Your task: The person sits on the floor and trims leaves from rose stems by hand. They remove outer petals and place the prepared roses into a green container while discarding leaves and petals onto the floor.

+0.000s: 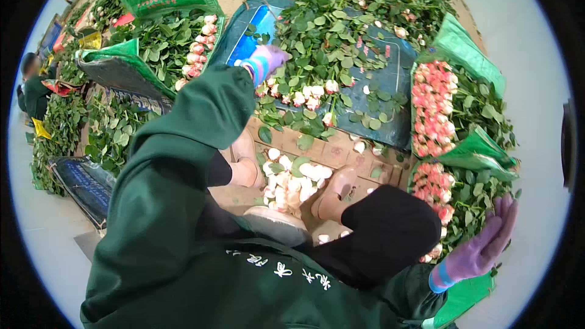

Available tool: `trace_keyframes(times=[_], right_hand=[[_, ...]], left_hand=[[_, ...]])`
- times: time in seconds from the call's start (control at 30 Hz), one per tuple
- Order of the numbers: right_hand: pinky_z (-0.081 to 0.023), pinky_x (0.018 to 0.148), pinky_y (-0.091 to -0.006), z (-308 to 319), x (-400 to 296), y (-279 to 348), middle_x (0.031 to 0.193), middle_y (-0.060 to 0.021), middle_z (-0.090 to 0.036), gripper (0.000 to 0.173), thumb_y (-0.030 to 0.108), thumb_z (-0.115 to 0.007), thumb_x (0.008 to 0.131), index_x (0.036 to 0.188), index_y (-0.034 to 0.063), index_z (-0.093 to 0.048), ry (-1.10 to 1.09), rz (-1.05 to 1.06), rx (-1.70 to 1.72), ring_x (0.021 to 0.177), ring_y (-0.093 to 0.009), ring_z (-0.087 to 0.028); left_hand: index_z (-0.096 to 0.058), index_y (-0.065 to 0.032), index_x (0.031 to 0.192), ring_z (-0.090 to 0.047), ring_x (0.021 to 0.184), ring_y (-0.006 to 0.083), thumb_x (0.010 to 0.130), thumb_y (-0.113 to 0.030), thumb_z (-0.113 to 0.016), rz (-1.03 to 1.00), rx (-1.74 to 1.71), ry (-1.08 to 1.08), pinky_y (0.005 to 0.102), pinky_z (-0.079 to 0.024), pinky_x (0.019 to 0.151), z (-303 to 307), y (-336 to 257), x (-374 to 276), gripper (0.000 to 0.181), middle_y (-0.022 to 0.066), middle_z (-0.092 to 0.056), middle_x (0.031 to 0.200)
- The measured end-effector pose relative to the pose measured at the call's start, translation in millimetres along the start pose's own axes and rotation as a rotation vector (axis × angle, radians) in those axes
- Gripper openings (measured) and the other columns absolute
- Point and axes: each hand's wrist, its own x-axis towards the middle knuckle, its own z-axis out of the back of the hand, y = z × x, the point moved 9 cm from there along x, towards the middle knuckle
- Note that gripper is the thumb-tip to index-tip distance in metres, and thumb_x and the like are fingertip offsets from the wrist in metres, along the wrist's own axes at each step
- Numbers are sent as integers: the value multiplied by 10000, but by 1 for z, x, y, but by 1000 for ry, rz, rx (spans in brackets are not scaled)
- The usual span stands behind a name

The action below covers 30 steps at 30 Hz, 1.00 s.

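Observation:
My left hand, in a purple knit glove with a blue striped cuff, reaches forward to the leafy stems of a heap of cut roses. Its fingertips meet the leaves, and whether they grip a stem is unclear. White-pink rose heads face me along the heap's near edge. On the far right my right hand, gloved alike, is stretched out with its fingers extended and nothing in it. It is beside the foliage of a bundle of pink roses.
Loose petals lie on the floor between my shoes. A dark plastic sheet lies under the heap. Green woven wraps with roses line the right side. More rose bundles lie at left. A person is at far left.

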Motion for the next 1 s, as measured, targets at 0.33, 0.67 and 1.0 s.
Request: trace_keyframes(times=[0.33,0.67,1.0], right_hand=[[-425,904,-312,-124,5,-54,1161,-182,-545,340,82,-383,940,1234,-83,-426,397,-297,21,1032,-230,-552],[-430,915,-335,-160,12,-67,1144,-201,-557,362,116,-399,948,1239,-98,-410,501,-317,-40,1017,-246,-568],[-427,891,-315,-154,3,-56,1137,-168,-563,345,126,-402,933,1224,-55,-450,507,-363,-34,1007,-222,-563]], left_hand=[[-481,-39,1225,-556,1033,308,748,-413,-590,27,626,-202,366,-430,871,4,102,143,617,188,-571,1126],[-624,-23,998,-611,852,233,678,-400,-694,263,558,179,342,-482,738,-40,147,209,499,141,-637,956],[-598,-12,975,-627,686,143,818,-171,-630,147,-575,664,262,-525,616,-71,56,140,226,55,-636,808]])
